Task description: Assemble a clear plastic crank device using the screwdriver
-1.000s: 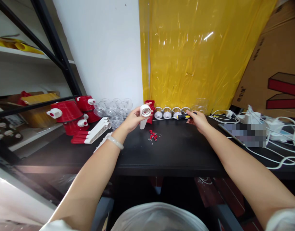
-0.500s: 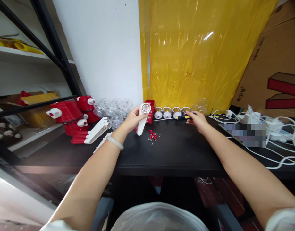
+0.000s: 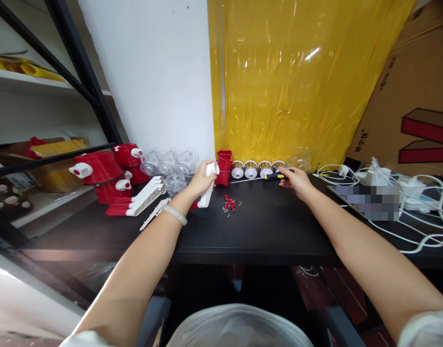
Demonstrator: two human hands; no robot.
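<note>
My left hand (image 3: 199,183) is closed around a white plastic crank handle (image 3: 206,193) with a round hollow end on top; a bit of red shows at its lower end. On the right, my right hand (image 3: 296,182) grips a screwdriver (image 3: 275,176) by its black and yellow handle, its long shaft pointing left above the desk. Between the hands lies a small pile of red parts and screws (image 3: 229,204). Just right of the crank handle stands a red plastic piece (image 3: 224,167).
Several similar white-and-red handles (image 3: 145,198) lie left, beside red housings (image 3: 102,171) and clear plastic parts (image 3: 167,161). Several cylinders (image 3: 251,169) line the back wall. At right are a tablet-like device (image 3: 366,202) and tangled white cables (image 3: 429,236). A black shelf frame (image 3: 80,72) rises at left.
My left hand has turned the crank handle and shifted it slightly left, so its round end faces more sideways and the red piece behind shows more. The right hand stays put.
</note>
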